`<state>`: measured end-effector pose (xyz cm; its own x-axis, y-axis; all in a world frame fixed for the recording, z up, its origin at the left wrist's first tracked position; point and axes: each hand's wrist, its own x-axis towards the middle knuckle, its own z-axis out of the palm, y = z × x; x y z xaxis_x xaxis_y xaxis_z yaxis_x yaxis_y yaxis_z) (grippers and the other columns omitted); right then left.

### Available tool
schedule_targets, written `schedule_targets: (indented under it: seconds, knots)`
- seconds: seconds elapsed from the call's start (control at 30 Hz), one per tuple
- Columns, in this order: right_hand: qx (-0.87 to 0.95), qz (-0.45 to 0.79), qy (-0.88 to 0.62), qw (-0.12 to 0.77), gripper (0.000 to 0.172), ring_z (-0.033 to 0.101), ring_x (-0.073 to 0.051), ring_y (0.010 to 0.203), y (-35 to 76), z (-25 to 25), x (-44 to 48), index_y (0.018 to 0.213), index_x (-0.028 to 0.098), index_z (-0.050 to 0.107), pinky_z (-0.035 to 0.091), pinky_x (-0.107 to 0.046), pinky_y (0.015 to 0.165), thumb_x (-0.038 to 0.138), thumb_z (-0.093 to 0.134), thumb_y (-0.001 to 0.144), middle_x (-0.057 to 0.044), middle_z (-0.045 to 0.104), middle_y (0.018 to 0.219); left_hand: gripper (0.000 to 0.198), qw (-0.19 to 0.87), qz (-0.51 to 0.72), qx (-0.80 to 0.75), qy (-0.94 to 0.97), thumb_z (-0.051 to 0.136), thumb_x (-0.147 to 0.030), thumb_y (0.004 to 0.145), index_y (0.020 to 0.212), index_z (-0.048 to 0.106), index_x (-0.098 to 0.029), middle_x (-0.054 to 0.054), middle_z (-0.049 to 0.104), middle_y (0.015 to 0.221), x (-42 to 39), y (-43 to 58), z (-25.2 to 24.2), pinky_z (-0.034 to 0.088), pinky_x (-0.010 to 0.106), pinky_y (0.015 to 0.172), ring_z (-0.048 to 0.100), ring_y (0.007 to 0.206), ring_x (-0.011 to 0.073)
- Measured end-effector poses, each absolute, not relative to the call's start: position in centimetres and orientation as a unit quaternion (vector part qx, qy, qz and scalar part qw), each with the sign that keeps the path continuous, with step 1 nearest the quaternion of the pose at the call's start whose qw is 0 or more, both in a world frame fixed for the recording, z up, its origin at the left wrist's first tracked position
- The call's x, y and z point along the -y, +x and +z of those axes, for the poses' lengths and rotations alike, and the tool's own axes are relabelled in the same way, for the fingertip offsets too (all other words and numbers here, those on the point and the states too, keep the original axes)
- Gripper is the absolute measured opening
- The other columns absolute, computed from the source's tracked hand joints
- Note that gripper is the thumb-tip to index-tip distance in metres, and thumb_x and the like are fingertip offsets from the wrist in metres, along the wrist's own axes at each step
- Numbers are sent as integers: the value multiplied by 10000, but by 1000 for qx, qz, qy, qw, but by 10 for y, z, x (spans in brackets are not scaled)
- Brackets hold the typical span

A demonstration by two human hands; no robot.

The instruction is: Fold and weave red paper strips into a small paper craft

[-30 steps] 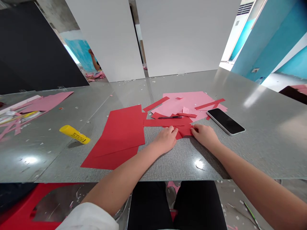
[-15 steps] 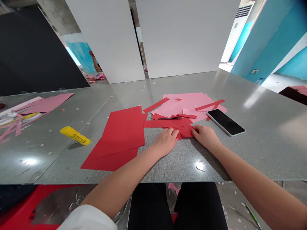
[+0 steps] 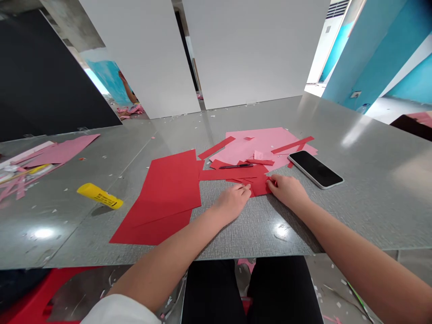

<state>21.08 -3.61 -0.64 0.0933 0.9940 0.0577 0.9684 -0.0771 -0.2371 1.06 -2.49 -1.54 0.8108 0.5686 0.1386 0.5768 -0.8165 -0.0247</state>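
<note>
A small piece of red paper (image 3: 260,186) lies on the table between my hands. My left hand (image 3: 232,202) has its fingers closed on the paper's left edge. At the right edge, my right hand (image 3: 287,191) pinches the same piece, with the fingertips partly hidden. Just beyond it are a long red paper strip (image 3: 232,173) and a black pen (image 3: 236,166). Sheets of pink paper (image 3: 243,146) with red scraps on them lie farther back. Left of my left hand are larger red sheets (image 3: 172,180).
A yellow glue stick (image 3: 100,195) lies on the grey table (image 3: 162,130) to the left. A phone (image 3: 316,169) rests right of my right hand. Pink paper scraps (image 3: 64,150) are at the far left. White panels (image 3: 253,54) stand along the back edge.
The small red paper between my hands now lies flatter, with a straighter front edge. Both hands keep hold of it in nearly the same place. The view has shifted slightly.
</note>
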Motion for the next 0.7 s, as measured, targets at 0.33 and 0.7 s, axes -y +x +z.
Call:
schedule_targets:
  seconds: [0.33, 0.7]
  knots:
    - [676, 116, -720, 112, 281, 526, -164, 612, 221, 0, 43, 667, 214, 576, 288, -257, 520, 386, 404, 809, -30, 613, 647, 388, 7, -2, 335, -942, 270, -67, 858, 1167, 501, -114, 94, 437, 1362, 31, 13, -1, 487, 331, 777, 454, 1176, 230]
    - [667, 117, -727, 109, 258, 541, -180, 635, 225, -1, 43, 659, 210, 584, 293, -272, 534, 363, 427, 796, -48, 611, 660, 417, 17, -13, 324, -946, 264, -60, 846, 1192, 484, -136, 83, 449, 1348, 30, 13, -4, 477, 333, 769, 473, 1123, 227]
